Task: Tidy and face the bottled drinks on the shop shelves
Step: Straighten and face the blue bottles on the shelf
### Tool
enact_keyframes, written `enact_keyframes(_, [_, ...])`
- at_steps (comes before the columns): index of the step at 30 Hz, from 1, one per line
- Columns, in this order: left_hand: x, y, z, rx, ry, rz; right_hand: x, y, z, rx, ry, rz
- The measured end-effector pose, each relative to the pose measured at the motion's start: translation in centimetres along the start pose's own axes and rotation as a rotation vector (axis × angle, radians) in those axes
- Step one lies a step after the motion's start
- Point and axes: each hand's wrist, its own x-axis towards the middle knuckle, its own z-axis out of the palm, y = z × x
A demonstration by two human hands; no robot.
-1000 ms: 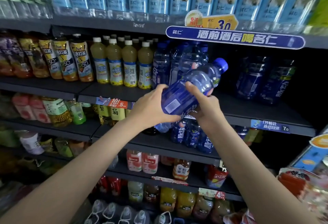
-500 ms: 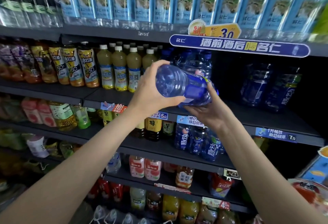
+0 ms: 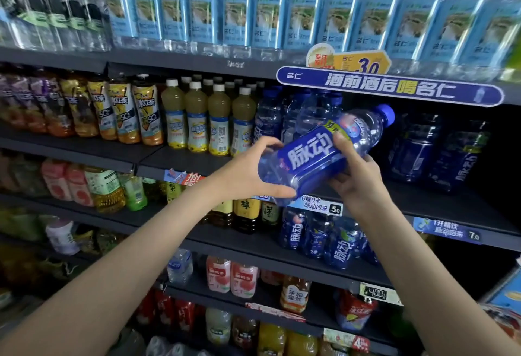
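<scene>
A blue drink bottle (image 3: 313,155) with a blue label and blue cap is held tilted in front of the second shelf, cap up to the right, its label facing me. My left hand (image 3: 245,175) grips its base end, thumb below and fingers over the top. My right hand (image 3: 352,175) holds its middle from underneath, the thumb lying across the label. Behind it, more blue bottles (image 3: 284,113) of the same kind stand on the dark shelf (image 3: 451,206).
Yellow juice bottles (image 3: 197,121) and iced-tea bottles (image 3: 121,113) stand left on the same shelf. Dark blue multipacks (image 3: 434,150) sit at the back right. Water bottles (image 3: 267,17) fill the top shelf. A blue banner sign (image 3: 389,87) hangs above. Lower shelves hold blue bottles (image 3: 324,237).
The bottle has been turned in both hands: half a second ago it lay near level with the base toward me; now its cap points up right and the label faces me.
</scene>
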Motion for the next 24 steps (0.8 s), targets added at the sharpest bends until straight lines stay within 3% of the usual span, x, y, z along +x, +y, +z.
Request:
enact_keyframes(2, [0.8, 0.0, 0.9, -0.034, -0.021, -0.040, -0.3, 0.1, -0.1, -0.092, 0.021, -0.101])
enact_keyframes(7, [2.6, 0.4, 3.5, 0.005, 0.101, -0.060, -0.6, 0.5, 0.0, -0.440, -0.023, -0.380])
enact_keyframes(10, [3.0, -0.7, 4.2, -0.151, 0.106, -0.080, -0.3, -0.6, -0.9, -0.564, -0.223, -0.441])
enact_keyframes(12, [3.0, -1.6, 4.6, -0.276, 0.050, -0.083, 0.1, -1.2, -1.6, -0.613, -0.419, -0.428])
enact_keyframes(14, [3.0, -1.9, 5.2, -0.349, -0.022, -0.066, 0.4, -1.1, -2.3, -0.641, -0.502, -0.444])
enact_keyframes(17, [4.1, -1.4, 5.8, -0.248, -0.119, -0.014, 0.6, -0.5, -2.8, -0.756, -0.418, -0.538])
enact_keyframes(19, [5.3, -1.5, 6.0, -0.157, -0.104, -0.026, 0.6, -0.4, -3.3, -0.815, -0.325, -0.624])
enact_keyframes(24, [7.6, -3.0, 5.5, -0.194, 0.181, -0.149, 2.5, -1.3, -6.1, -0.779, -0.062, -0.707])
